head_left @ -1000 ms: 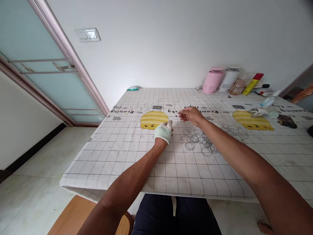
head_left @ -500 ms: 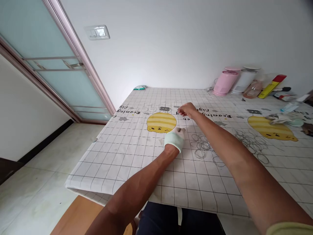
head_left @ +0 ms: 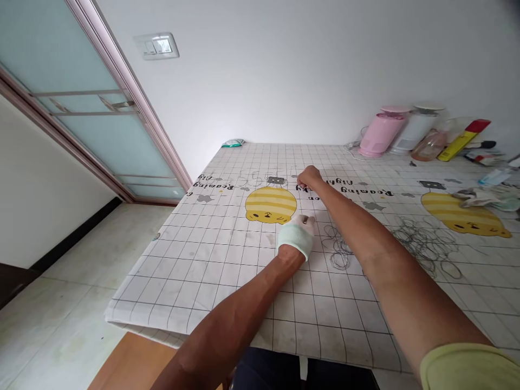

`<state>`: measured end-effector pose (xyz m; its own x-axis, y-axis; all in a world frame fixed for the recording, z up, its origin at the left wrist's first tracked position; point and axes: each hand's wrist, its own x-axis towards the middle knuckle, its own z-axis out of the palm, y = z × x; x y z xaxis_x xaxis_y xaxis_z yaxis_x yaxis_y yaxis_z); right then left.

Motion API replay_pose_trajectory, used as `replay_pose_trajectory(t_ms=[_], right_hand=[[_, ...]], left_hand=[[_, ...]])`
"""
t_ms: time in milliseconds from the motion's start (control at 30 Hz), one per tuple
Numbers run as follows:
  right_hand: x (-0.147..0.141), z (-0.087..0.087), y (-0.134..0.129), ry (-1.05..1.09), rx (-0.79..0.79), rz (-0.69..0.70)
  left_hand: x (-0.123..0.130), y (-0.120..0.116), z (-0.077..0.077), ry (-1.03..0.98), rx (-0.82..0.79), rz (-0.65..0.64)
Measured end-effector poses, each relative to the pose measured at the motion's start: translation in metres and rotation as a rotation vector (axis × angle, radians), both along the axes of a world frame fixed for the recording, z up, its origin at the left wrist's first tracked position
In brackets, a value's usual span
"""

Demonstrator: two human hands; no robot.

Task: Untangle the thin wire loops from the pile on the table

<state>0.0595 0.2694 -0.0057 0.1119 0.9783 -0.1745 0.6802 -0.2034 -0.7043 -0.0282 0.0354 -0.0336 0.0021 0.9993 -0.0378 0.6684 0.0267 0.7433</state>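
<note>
Curling fingers perhaps to pinch something, left hand (head_left: 298, 230) and right hand (head_left: 309, 177) sit near wire loops (head_left: 424, 241), any grip indiscernible.

pink cylinder (head_left: 382, 134) beside white cylinder (head_left: 413, 130)

The premises appeared to be a room in a home. Indicators noted: a frosted-glass door (head_left: 95, 132) with a pinkish frame (head_left: 161, 142) and lever handle (head_left: 121, 105), a household wall switch (head_left: 156, 46), a pale tiled floor (head_left: 73, 319) with black skirting (head_left: 77, 235), and a checked tablecloth (head_left: 190, 244) printed with yellow cartoon animals (head_left: 271, 205).
</note>
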Motion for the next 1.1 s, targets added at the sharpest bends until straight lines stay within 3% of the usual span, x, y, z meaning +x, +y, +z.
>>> replay_pose_trajectory(t_ms=[200, 333, 467, 633, 767, 867, 1100], right_hand=[[0.005, 0.015, -0.014, -0.195, 0.025, -0.068], [0.029, 0.028, -0.035, -0.213, 0.089, -0.031], [0.072, 0.039, -0.071, -0.178, 0.181, 0.014], [0.128, 0.045, -0.137, 0.009, 0.356, 0.083], [0.156, 0.039, -0.186, 0.052, 0.366, 0.142], [0.158, 0.029, -0.211, 0.007, 0.346, 0.217], [0.126, 0.004, -0.219, -0.249, 0.361, 0.484]], left_hand=[[-0.001, -0.005, 0.01, -0.023, -0.04, 0.052], [-0.004, -0.007, 0.017, -0.016, -0.042, 0.034], [-0.006, -0.007, 0.019, -0.033, -0.028, 0.062], [-0.008, -0.006, 0.019, -0.086, -0.035, 0.076], [-0.01, -0.006, 0.018, -0.147, -0.022, 0.1], [-0.013, -0.004, 0.017, -0.165, 0.003, 0.101], [-0.015, -0.001, 0.015, -0.143, 0.023, 0.086]])
